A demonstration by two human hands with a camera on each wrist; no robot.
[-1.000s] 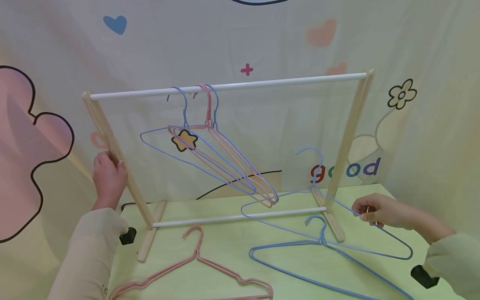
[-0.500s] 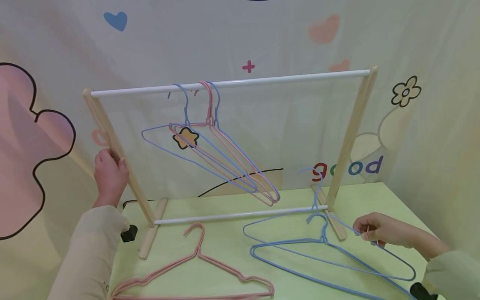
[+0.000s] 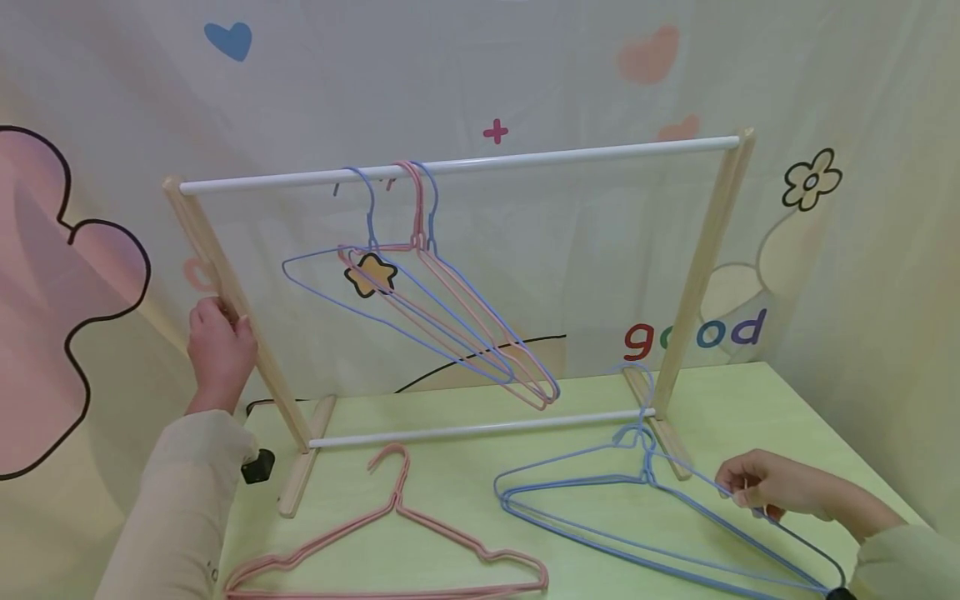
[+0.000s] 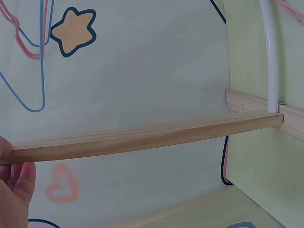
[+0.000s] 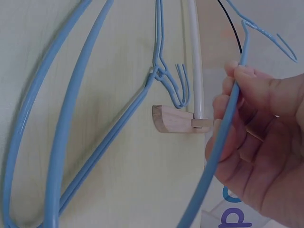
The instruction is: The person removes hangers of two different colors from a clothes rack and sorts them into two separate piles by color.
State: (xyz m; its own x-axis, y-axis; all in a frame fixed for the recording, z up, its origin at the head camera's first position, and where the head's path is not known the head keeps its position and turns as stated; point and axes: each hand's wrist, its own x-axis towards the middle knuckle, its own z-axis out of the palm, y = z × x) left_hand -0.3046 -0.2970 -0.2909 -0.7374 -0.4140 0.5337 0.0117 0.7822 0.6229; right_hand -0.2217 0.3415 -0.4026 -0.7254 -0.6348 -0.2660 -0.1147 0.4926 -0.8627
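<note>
My right hand (image 3: 776, 489) pinches the right shoulder of a blue hanger (image 5: 209, 166) between thumb and fingers. That hanger is tilted just above a stack of blue hangers (image 3: 577, 481) lying on the table, its hook standing higher than theirs. With my left hand (image 3: 221, 354) I grip the left wooden post (image 3: 258, 358) of a small clothes rack; the left wrist view shows thumb and fingers around the post (image 4: 118, 142). Several blue and pink hangers (image 3: 450, 283) hang from the rack's white top bar (image 3: 570, 156), left of its middle.
Pink hangers (image 3: 396, 500) lie stacked at the front of the pale green table (image 3: 750, 400). The rack's lower white bar (image 3: 480, 429) and right wooden post (image 3: 701, 283) stand behind the blue stack. A printed curtain (image 3: 600, 250) hangs at the back.
My right hand has lowered the blue hanger from in front of the right post down to just over the blue stack. The left hand has kept its grip on the post.
</note>
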